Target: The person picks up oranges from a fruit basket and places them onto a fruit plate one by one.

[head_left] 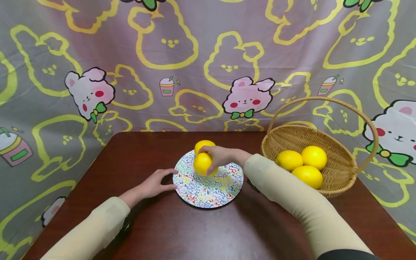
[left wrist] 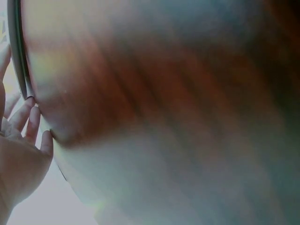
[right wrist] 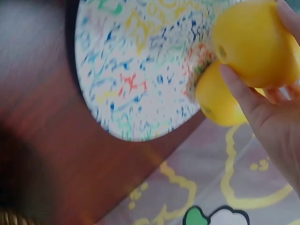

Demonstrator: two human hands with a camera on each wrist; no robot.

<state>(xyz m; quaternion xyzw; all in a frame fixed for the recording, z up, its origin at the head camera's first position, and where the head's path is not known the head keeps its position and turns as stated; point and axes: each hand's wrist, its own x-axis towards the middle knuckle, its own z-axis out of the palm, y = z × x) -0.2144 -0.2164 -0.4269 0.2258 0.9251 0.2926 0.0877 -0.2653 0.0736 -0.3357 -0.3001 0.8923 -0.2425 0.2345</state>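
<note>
In the head view, my right hand (head_left: 221,157) grips a yellow lemon (head_left: 203,164) over the round plate (head_left: 208,196), which has a multicoloured squiggle pattern. Another lemon (head_left: 204,145) sits at the plate's far edge, partly covered by the held one. The right wrist view has the held lemon (right wrist: 255,44) between thumb and fingers, overlapping the second lemon (right wrist: 218,96). My left hand (head_left: 152,184) is at the plate's left rim, thumb and fingers spread with their tips right at the edge. The left wrist view shows this hand (left wrist: 23,154) at its left side.
A wicker basket (head_left: 341,169) with a tall hoop handle stands on the right of the brown table (head_left: 143,224), holding three lemons (head_left: 308,177). Behind the table hangs a curtain (head_left: 195,79) printed with cartoon rabbits. My right forearm reaches across in front of the basket.
</note>
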